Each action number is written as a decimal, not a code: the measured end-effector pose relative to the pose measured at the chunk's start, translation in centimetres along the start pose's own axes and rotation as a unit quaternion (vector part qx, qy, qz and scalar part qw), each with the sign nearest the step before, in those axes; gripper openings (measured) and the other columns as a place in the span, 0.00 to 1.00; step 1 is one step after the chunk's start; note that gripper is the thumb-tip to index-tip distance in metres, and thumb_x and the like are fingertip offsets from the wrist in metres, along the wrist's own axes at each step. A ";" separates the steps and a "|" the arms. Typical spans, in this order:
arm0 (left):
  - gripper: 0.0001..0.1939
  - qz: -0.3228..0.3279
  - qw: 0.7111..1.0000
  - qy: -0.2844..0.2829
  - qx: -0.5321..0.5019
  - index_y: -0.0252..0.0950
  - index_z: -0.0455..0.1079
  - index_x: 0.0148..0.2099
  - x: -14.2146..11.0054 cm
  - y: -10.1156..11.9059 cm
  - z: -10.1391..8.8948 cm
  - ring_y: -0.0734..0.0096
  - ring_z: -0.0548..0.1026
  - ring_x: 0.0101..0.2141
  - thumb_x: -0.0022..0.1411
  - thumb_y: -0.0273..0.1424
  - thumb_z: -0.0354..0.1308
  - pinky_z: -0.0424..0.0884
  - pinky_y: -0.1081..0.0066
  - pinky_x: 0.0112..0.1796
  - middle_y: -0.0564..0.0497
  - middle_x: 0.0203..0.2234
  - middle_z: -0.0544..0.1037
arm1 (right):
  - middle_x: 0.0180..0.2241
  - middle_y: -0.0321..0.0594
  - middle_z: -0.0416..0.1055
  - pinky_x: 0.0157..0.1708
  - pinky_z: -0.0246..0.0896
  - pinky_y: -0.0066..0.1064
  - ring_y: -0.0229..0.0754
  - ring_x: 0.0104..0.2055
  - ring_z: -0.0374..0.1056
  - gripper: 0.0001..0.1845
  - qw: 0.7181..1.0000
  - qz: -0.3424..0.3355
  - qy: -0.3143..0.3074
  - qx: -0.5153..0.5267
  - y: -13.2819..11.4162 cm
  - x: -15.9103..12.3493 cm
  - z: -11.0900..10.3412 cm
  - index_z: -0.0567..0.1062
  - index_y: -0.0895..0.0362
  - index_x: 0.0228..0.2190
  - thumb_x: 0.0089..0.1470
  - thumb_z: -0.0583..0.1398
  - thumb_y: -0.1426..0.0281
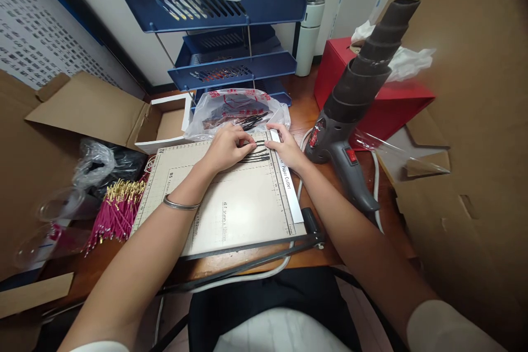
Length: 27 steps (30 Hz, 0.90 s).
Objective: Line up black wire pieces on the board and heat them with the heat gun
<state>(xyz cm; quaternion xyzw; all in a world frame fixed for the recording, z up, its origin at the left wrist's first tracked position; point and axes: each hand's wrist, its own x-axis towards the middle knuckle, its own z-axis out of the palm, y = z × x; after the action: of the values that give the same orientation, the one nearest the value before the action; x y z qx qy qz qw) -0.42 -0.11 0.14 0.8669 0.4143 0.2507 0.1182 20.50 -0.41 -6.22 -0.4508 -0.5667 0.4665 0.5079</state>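
Note:
A paper cutter board (243,203) with printed size lines lies on the table, with a white strip (291,190) marked "Paper Cutter" along its right side. Several thin black strips (256,159) rest side by side near its far right edge. My left hand (226,148) is closed, its thumb and fingertips pinching one end of a thin black strip. Across from it, my right hand (291,151) lies over the white strip, thumb and forefinger apart, the thumb tip at the strip's other end. Its other fingers are partly hidden.
Behind the board sit a clear plastic bag (231,104) with black pieces and blue tiered trays (231,69). A heat gun (346,104) stands at the right by a red box (412,100). Magenta pieces with gold ends (117,209) lie left. The cutter arm (247,257) runs along the front.

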 end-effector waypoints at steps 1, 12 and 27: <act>0.11 0.002 1.000 0.000 0.001 0.39 0.82 0.36 0.0 0.0 0.0 0.61 0.70 0.34 0.66 0.39 0.63 0.64 0.59 0.42 0.49 0.28 0.78 | 0.61 0.43 0.72 0.73 0.53 0.49 0.53 0.67 0.65 0.31 1.000 0.001 -0.001 -0.001 0.0 0.0 0.0 0.72 0.51 0.52 0.44 0.65 0.63; 0.11 -0.010 1.000 0.002 0.006 0.40 0.82 0.35 0.0 0.1 0.0 0.61 0.68 0.34 0.66 0.38 0.63 0.63 0.60 0.40 0.49 0.27 0.77 | 0.61 0.40 0.72 0.75 0.49 0.49 0.53 0.68 0.63 0.30 1.000 0.016 0.002 0.001 -0.3 0.2 -0.1 0.72 0.50 0.50 0.41 0.63 0.67; 0.09 -0.013 1.000 0.005 0.004 0.39 0.83 0.36 0.0 0.2 0.2 0.62 0.68 0.34 0.66 0.36 0.65 0.63 0.62 0.40 0.50 0.27 0.75 | 0.62 0.44 0.70 0.74 0.50 0.46 0.54 0.69 0.63 0.32 1.000 0.017 0.005 0.016 -0.2 0.3 0.1 0.71 0.52 0.50 0.40 0.64 0.66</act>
<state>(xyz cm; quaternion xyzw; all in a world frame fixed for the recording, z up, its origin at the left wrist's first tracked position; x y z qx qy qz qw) -0.16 -0.21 0.10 0.8604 0.4274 0.2522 0.1156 20.39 -0.18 -5.94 -0.4547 -0.5491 0.4814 0.5099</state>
